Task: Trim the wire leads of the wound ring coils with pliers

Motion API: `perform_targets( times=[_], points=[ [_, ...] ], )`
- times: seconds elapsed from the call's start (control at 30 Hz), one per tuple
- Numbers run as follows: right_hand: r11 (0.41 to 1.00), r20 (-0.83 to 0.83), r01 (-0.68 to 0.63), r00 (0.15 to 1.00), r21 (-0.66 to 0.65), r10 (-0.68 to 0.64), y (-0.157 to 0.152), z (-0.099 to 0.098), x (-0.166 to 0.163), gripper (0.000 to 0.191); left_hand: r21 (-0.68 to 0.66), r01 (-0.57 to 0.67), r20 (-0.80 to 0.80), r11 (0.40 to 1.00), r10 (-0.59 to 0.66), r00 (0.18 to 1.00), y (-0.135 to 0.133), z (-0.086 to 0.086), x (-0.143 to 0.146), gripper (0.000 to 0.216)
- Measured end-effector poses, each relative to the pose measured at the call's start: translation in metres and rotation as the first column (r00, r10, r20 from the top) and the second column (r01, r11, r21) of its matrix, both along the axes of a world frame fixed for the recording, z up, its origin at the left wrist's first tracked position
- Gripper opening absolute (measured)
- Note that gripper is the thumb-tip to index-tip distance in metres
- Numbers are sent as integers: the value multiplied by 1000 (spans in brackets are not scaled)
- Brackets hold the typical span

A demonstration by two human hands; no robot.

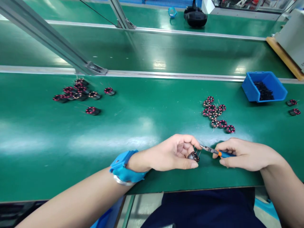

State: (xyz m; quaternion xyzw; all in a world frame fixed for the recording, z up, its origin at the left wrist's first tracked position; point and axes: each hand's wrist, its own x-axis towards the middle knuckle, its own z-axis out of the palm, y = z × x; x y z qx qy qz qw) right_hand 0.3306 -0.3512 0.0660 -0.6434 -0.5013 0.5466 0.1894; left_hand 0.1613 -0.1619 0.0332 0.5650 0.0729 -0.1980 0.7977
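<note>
Between its thumb and fingers, my left hand grips a small motor stator, a dark cylinder with copper windings and thin wire ends sticking up. My right hand is closed round the blue and orange handles of a pair of pliers. The metal jaws of the pliers point left and reach the wire ends above the stator, close to my left index fingertip. Whether the jaws are clamped on a wire is too small to tell. Beyond my hands lies a group of similar stators with pink and copper windings.
At the right back stands a blue bin holding small black parts, with two stators beside it. More stators cluster at the left. A metal post slants over the green table. A black object sits far back.
</note>
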Motion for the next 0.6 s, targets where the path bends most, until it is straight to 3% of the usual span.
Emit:
perform_targets(
  times=[0.23,0.4,0.6],
  points=[
    [999,-35,28,999,40,-27,-4,-2,1,15,12,-4,1,1000,4,1000,0,0,-1,38],
    [985,-139,159,976,-75,-168,-8,-5,-1,28,39,0,11,999,0,1000,0,1,0,39],
    [971,-246,182,945,-156,-217,-6,-3,-5,25,20,-26,15,999,26,1000,-3,-2,0,42]
  ],
)
